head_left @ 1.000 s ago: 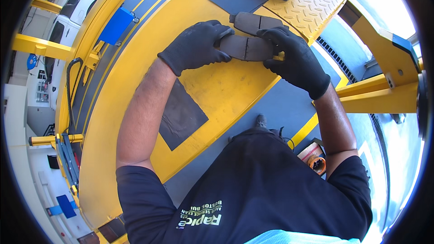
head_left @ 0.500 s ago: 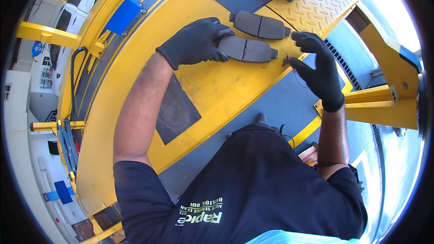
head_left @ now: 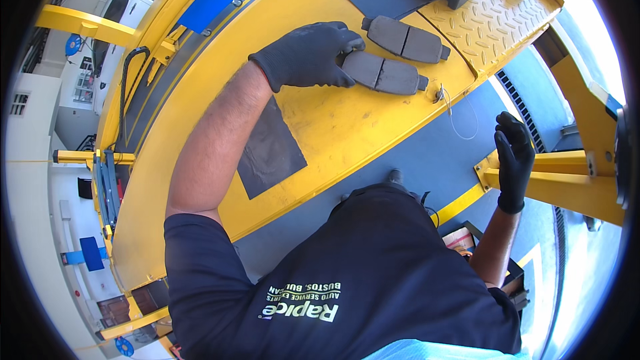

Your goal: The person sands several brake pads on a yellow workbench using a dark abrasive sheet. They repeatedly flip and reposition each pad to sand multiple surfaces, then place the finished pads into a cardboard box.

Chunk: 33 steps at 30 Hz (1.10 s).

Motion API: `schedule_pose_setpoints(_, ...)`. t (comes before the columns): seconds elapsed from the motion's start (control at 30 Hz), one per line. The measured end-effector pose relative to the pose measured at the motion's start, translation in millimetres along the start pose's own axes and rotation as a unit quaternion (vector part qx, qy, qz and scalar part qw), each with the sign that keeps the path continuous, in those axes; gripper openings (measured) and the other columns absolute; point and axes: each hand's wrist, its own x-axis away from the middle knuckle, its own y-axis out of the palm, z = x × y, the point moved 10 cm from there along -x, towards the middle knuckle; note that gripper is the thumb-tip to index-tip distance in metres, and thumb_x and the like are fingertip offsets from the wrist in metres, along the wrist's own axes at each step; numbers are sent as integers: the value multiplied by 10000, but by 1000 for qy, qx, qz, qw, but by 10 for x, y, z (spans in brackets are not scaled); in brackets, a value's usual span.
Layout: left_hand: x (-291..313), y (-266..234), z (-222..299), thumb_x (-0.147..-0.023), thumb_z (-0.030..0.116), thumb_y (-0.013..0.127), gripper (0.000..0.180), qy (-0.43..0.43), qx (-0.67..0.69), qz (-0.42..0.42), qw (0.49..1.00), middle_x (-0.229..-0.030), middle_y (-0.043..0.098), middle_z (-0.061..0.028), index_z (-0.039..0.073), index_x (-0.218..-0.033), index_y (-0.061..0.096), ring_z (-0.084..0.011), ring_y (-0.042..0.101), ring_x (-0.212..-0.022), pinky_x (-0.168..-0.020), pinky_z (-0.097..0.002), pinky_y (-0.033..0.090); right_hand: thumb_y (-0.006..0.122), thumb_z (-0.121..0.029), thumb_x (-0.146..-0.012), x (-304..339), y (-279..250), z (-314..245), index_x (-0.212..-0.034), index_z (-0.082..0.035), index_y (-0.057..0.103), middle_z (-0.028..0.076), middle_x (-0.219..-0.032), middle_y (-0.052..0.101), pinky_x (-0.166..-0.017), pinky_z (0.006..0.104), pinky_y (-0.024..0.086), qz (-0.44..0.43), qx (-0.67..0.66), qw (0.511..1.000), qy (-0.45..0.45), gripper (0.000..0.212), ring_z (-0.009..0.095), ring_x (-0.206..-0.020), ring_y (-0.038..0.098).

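Left hand (head_left: 308, 55), black textured glove, fingers spread flat, pressing left end of near brake pad (head_left: 385, 72) on yellow painted surface (head_left: 333, 127). Pad: grey, matte, curved slab with centre groove, close to surface's right edge. Second pad (head_left: 405, 39) just beyond, apart. Right hand (head_left: 514, 153) gloved, fingers loosely apart, empty, off surface edge. Thin wire clip (head_left: 441, 93) at edge.

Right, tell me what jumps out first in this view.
The broad yellow ramp fills the upper half. On it lie two grey brake pads side by side; the left hand, in a black glove, rests on the nearer pad. The gloved right hand hangs empty off the ramp's edge.
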Motion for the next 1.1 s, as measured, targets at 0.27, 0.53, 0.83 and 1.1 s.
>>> schedule_pose_setpoints(0.27, 340, -456, -284, -823, 311, 915, 657, 12, 45, 50, 998, -1241, 715, -117, 33, -1362, 661, -235, 681, -1133, -972, -357, 566, 645, 84, -977, 172, 30, -72, -1314, 34, 675, 149, -1340, 701, -1045, 347, 540, 6, -8, 1000, -29, 342, 212, -1213, 683)
schedule_pose_setpoints(0.53, 1835, -557, -1587, -1004, 324, 734, 529, -233, 110, 78, 963, -1280, 730, -109, 47, -1438, 615, -161, 706, -1056, -768, -307, 603, 658, 19, -926, 823, 1041, -733, -1071, 42, 703, 142, -1084, 721, -905, 331, 535, -133, -7, 991, -27, 153, 200, -995, 689)
schedule_pose_setpoints(0.83, 2521, -42, -1566, -1019, 297, 680, 500, -106, 50, 144, 983, -1319, 722, -136, 42, -1444, 617, -153, 720, -904, -714, -299, 606, 560, -346, -1092, 1957, 2655, -752, -1516, 25, 472, 147, -1319, 652, -878, 342, 561, -239, -319, 866, 301, 571, 215, -1077, 682)
schedule_pose_setpoints(1.1, 2880, 24, -512, -793, 82, 764, 275, 160, -192, 198, 948, -1205, 702, -204, 5, -1051, 710, -395, 690, -1092, -941, -487, 575, 511, -511, -1077, 2399, 3087, -1187, -1631, -33, 317, 176, -1484, 555, -1092, 467, 478, -90, -452, 843, 277, 757, 292, -1323, 578)
